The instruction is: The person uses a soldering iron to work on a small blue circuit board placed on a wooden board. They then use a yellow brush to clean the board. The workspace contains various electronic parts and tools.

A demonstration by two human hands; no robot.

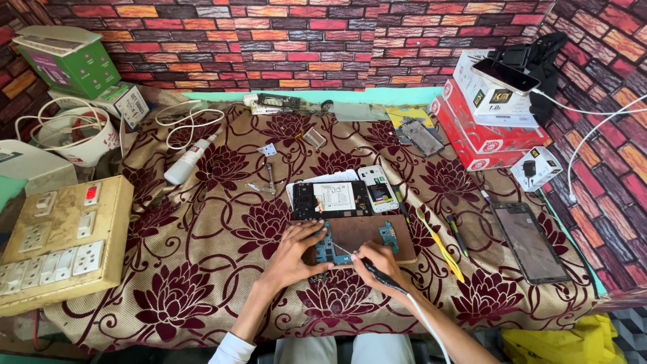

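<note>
your left hand presses flat on the blue board | your right hand, at its 3 o'clock, pinches the black tool

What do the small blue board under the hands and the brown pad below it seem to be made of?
Blue board: probably a rigid printed circuit laminate, with a glossy blue coat and small metal parts. Brown pad: flat, matte, evenly brown, perhaps wood or fibreboard; the look leaves it open.
</note>
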